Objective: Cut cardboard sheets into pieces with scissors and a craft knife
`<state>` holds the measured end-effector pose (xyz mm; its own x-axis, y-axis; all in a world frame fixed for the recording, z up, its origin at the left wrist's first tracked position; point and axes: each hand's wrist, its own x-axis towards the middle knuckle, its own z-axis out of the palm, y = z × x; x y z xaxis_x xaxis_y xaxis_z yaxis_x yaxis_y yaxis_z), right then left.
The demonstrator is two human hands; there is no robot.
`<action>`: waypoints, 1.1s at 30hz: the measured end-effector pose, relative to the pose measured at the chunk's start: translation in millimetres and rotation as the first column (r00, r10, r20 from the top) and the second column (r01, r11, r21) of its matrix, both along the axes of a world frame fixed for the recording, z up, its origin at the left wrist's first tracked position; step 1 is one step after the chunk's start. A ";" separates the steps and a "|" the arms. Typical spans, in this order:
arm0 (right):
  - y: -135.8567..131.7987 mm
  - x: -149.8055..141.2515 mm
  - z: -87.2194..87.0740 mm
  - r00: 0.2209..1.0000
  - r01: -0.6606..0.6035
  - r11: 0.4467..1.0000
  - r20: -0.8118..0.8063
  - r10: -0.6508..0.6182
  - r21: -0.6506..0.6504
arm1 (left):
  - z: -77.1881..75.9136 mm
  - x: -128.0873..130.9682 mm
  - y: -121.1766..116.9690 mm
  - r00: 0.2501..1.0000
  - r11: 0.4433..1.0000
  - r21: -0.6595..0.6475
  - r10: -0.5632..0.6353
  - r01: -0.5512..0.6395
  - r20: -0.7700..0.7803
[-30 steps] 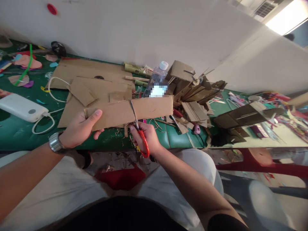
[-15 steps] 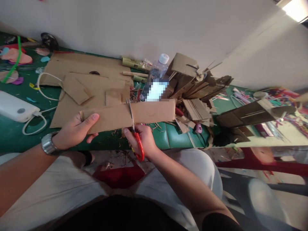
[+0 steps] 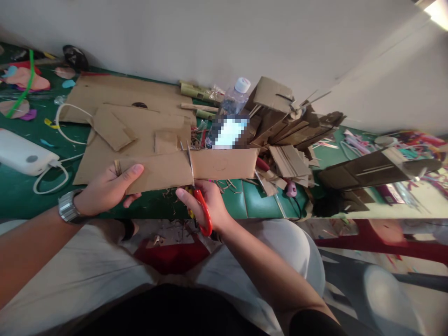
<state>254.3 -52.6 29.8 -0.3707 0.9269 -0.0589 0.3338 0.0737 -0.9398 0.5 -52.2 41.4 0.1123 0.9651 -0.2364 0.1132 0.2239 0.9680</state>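
My left hand (image 3: 108,186) grips the left end of a long cardboard strip (image 3: 161,170), thumb on top and fingers beneath. My right hand (image 3: 206,205) is closed round the handles of red-handled scissors (image 3: 204,212). The blades straddle the strip near its middle, where it bends at a line, and their tips show beyond its far edge. A faint curved mark is on the strip's right section. Part of the right hand's grip is hidden behind the red handle.
Large cardboard sheets (image 3: 133,91) lie behind the strip. A clear bottle (image 3: 235,100) stands near a lit phone (image 3: 229,133). Cardboard scraps (image 3: 290,163) are piled at right, beside a cardboard construction (image 3: 273,95). A white power bank (image 3: 26,151) with a cable lies at left.
The scissor blades have parted a little, with both tips now showing past the strip's far edge. The left hand keeps its hold. The view has shifted slightly.
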 end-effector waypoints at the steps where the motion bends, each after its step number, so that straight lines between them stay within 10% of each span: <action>1: -0.2 -1.1 -0.2 1.000 0.002 1.000 -0.013 -0.003 -0.025 | -0.3 -1.1 -0.1 1.000 1.000 0.005 -0.006 0.006 -0.006; 13: 8.0 -1.7 3.7 0.995 0.100 0.995 -0.016 -0.099 0.028 | 5.2 11.7 0.1 0.983 0.986 -0.074 0.157 -0.151 0.098; 23: 7.6 3.2 -0.1 1.000 -0.007 0.997 0.004 0.007 0.081 | 3.7 -3.1 3.4 0.995 0.998 0.006 0.055 -0.056 0.087; 33: 8.0 5.7 -1.7 0.997 0.004 0.999 -0.071 -0.008 -0.047 | -24.7 -16.7 4.0 1.000 1.000 0.030 0.010 -0.010 0.015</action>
